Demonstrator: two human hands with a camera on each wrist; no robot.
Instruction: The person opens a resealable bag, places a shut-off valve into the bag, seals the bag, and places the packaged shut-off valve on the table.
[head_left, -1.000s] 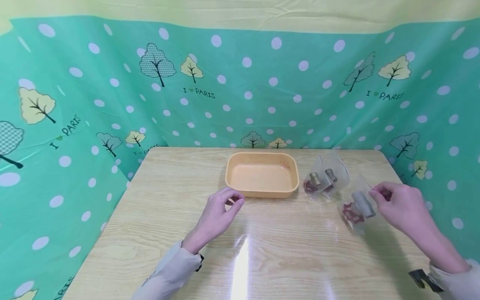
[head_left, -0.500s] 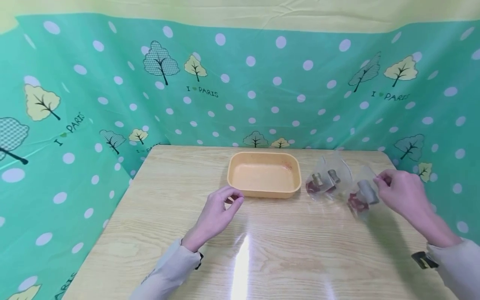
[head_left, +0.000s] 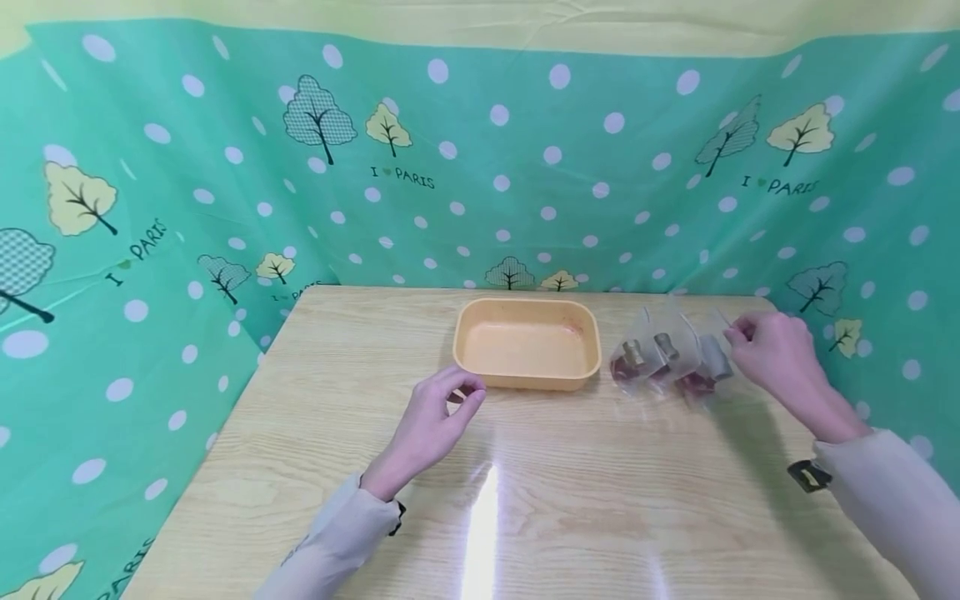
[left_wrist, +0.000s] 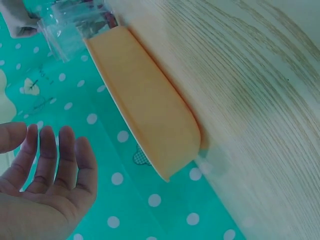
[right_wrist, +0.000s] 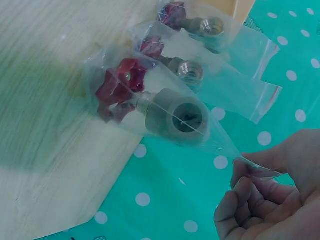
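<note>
My right hand (head_left: 780, 354) pinches the top corner of a clear plastic bag (right_wrist: 220, 142). Inside that bag is a grey metal valve (right_wrist: 167, 112) with a red handwheel (right_wrist: 120, 87), best seen in the right wrist view. To its left, close against it, stand two more clear bags, each with a smaller valve: the middle valve (head_left: 664, 345) and the leftmost valve (head_left: 632, 354), both with red handwheels. My left hand (head_left: 431, 417) is held by the front left corner of an orange tray (head_left: 525, 382), fingers relaxed and holding nothing.
A pale wooden table (head_left: 570, 483) carries the tray and bags. The tray stands near the back edge, just left of the bags. A green dotted cloth (head_left: 450, 217) hangs behind and at both sides.
My right hand has carried its bagged valve back and to the left, up beside the other two bags. The left hand has stayed nearly still.
</note>
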